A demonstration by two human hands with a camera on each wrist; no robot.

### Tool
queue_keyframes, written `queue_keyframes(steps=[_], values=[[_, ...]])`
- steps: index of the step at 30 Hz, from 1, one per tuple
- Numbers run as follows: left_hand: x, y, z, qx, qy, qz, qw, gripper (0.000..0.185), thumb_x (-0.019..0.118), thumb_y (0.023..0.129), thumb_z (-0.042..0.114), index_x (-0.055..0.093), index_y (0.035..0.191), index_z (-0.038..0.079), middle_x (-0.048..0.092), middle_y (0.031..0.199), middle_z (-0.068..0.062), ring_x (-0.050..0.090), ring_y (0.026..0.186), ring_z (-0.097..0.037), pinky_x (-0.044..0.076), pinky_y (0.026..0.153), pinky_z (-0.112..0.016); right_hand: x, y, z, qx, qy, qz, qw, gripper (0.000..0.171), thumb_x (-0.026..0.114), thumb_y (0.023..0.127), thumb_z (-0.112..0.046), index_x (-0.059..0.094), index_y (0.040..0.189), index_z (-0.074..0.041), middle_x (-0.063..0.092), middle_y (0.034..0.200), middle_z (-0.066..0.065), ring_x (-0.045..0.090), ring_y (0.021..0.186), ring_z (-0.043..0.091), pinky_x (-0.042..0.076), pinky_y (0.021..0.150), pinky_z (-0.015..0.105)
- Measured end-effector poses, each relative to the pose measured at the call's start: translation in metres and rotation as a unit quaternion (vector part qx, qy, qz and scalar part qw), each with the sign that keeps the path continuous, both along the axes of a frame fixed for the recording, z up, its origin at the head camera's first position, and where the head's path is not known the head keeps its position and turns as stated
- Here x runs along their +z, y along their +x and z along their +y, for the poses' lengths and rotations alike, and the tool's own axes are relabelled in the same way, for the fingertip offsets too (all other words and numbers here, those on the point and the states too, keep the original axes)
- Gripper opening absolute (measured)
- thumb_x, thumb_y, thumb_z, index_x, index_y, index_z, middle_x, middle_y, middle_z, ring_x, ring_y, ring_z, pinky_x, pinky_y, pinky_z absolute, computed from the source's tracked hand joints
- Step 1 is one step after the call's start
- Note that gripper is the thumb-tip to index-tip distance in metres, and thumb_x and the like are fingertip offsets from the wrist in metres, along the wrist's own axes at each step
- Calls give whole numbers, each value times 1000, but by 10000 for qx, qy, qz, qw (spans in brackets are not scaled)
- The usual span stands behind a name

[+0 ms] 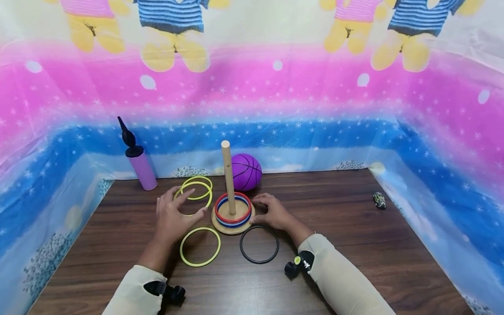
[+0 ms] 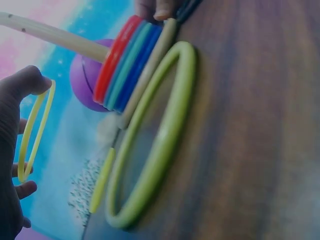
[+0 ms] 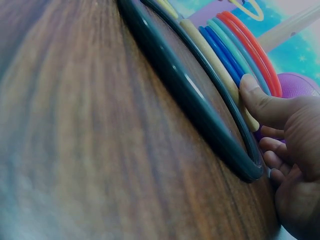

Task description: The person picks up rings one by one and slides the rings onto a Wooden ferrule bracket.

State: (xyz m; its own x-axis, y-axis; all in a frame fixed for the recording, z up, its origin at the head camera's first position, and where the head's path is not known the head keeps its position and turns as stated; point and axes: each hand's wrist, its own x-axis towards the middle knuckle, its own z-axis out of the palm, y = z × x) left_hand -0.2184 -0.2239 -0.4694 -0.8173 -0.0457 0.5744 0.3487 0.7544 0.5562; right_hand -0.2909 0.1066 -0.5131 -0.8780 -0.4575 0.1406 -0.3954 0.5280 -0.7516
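Two hands work at a ring stack near the table's (image 1: 354, 245) middle. Left hand (image 1: 171, 218) pinches a thin yellow ring (image 1: 194, 194) between thumb and fingers, lifted just left of the wooden peg (image 1: 228, 175). Right hand (image 1: 273, 212) rests curled against the wooden base (image 1: 220, 225), thumb pressing its rim, nothing gripped. Red and blue rings (image 1: 233, 209) sit stacked on the base. Another yellow ring (image 1: 200, 246) and a black ring (image 1: 259, 244) lie flat toward the near edge. Purple ball (image 1: 246, 171) and purple pump (image 1: 141, 168) stand along the far edge; small toy car (image 1: 379, 200) near the right edge.
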Motion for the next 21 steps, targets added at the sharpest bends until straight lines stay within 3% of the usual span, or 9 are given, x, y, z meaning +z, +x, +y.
queue_keyframes(steps=[5,16,21], values=[[14,-3,2,-38,72,319,9995,64,96,76,27,78,134,4,60,144,-37,55,130,-58,41,108,-76,2,1,-1,15,-26,-38,10000,64,94,88,-19,69,144,-1,63,149,19,57,144,41,48,121,58],[54,-14,5,-222,331,932,9948,65,97,74,25,78,132,2,62,139,-38,59,128,-58,47,102,-75,6,4,-3,-10,31,31,10000,63,93,89,-19,68,145,0,63,149,20,57,145,41,47,121,59],[76,-16,10,-247,443,1006,9936,66,97,75,24,77,135,3,62,140,-36,59,131,-56,49,102,-73,5,4,-2,-40,51,-32,10000,63,93,90,-19,68,145,-1,63,150,18,56,145,40,47,122,58]])
